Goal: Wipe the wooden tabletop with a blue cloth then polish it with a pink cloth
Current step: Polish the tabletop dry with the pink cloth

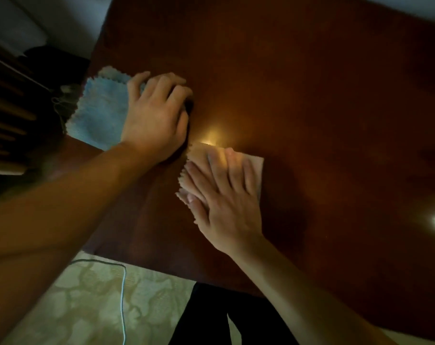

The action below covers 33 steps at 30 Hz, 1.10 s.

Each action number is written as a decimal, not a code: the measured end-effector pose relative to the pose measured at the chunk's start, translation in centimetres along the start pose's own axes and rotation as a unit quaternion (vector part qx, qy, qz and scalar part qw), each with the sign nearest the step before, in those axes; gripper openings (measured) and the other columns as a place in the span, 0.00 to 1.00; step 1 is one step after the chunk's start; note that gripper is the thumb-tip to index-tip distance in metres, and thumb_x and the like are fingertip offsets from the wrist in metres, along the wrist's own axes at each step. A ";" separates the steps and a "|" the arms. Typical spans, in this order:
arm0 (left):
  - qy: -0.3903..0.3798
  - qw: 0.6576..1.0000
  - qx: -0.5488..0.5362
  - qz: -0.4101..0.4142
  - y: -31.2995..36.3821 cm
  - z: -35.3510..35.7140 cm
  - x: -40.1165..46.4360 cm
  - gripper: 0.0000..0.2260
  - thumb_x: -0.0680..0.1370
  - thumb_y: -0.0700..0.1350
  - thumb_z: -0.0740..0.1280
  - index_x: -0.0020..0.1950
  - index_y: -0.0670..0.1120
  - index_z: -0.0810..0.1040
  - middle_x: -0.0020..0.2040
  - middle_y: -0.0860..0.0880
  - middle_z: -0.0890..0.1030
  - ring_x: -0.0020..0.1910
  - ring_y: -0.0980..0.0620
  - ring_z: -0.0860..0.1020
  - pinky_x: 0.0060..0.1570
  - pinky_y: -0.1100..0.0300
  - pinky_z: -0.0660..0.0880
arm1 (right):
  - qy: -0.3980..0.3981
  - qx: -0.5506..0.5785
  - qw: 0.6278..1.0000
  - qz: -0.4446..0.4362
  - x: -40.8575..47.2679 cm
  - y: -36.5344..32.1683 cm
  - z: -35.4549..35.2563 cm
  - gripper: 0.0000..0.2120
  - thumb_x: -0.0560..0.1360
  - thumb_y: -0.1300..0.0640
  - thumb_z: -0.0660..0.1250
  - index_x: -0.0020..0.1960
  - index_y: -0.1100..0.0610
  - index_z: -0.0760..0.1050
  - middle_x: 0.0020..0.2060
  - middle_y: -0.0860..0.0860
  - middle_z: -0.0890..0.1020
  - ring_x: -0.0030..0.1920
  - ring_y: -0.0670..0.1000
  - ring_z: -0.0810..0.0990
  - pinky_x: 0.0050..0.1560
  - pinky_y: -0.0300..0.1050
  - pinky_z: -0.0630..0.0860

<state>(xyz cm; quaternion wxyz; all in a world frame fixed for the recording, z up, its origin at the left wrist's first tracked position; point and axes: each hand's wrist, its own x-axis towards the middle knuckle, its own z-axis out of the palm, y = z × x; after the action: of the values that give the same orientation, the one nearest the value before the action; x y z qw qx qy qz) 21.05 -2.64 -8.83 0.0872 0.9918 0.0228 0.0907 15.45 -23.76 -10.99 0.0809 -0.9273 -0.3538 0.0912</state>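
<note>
Wooden tabletop carries 2 cloths. Under the flat, spread fingers of the right hand lies the pink cloth, pressed to the wood. Left hand rests on the blue cloth at the table's edge; its fingers look bent, perhaps gripping, but blur hides this.
</note>
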 end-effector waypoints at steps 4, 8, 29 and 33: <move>0.037 0.996 -0.086 -0.002 8.3 0.9 -1.4 0.11 0.78 0.42 0.61 0.56 0.44 0.79 0.57 0.45 0.80 0.60 0.46 0.76 0.69 0.45 0.60 | 0.000 0.016 1.000 0.027 -2.9 2.9 0.1 0.27 0.82 0.39 0.52 0.80 0.41 0.58 0.83 0.50 0.54 0.82 0.57 0.49 0.79 0.59 0.48; 0.041 0.986 -0.159 0.016 15.1 2.3 -2.7 0.08 0.76 0.41 0.63 0.51 0.46 0.80 0.53 0.49 0.81 0.57 0.50 0.77 0.68 0.49 0.60 | 0.005 0.010 0.990 0.141 -7.5 10.9 -1.4 0.28 0.84 0.35 0.42 0.82 0.40 0.50 0.82 0.53 0.56 0.82 0.60 0.51 0.78 0.63 0.49; 0.009 0.990 -0.124 -0.065 13.6 -3.3 -14.4 0.07 0.75 0.40 0.64 0.48 0.46 0.82 0.50 0.50 0.82 0.52 0.49 0.79 0.61 0.49 0.64 | 0.036 0.018 0.967 0.253 -15.9 7.6 0.2 0.29 0.84 0.35 0.47 0.82 0.44 0.54 0.82 0.57 0.54 0.81 0.64 0.49 0.79 0.63 0.45; 0.014 0.986 -0.123 -0.109 9.2 -4.5 -15.6 0.07 0.74 0.39 0.64 0.47 0.46 0.82 0.50 0.50 0.83 0.52 0.48 0.79 0.61 0.48 0.65 | 0.025 0.018 0.988 0.149 -11.8 1.0 1.7 0.28 0.84 0.35 0.48 0.82 0.43 0.57 0.82 0.56 0.54 0.82 0.64 0.48 0.79 0.65 0.46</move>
<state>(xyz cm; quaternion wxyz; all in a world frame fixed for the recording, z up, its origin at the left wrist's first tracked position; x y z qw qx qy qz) 5.13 -11.86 -5.62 0.2179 0.9636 0.1206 0.0968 7.09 -32.27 -11.52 0.0922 -0.9700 -0.2081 0.0858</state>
